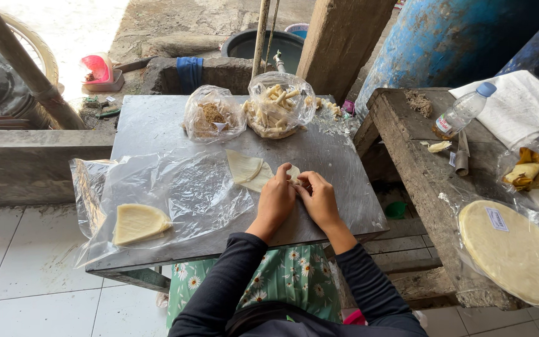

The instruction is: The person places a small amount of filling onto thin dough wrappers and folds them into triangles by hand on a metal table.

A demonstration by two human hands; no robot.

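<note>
Partway along, both hands, left (276,201) and right (319,200), pinch a pale folded dough wrapper (292,173) near the grey metal table's (157,125) right edge, while finished rolls fill a clear bag (279,105) at its far edge and cut wrappers (137,223) wait.

two plastic bags (213,113), one bottle (463,112), two hands (276,201)

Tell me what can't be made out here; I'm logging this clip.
Head view only:
- Wrapper piece: mostly hidden by the left hand and right hand; its filling is unseen.
- Bag of crumbly filling: contents too small to identify.
- Round wrapper stack: glare from its plastic cover.
</note>
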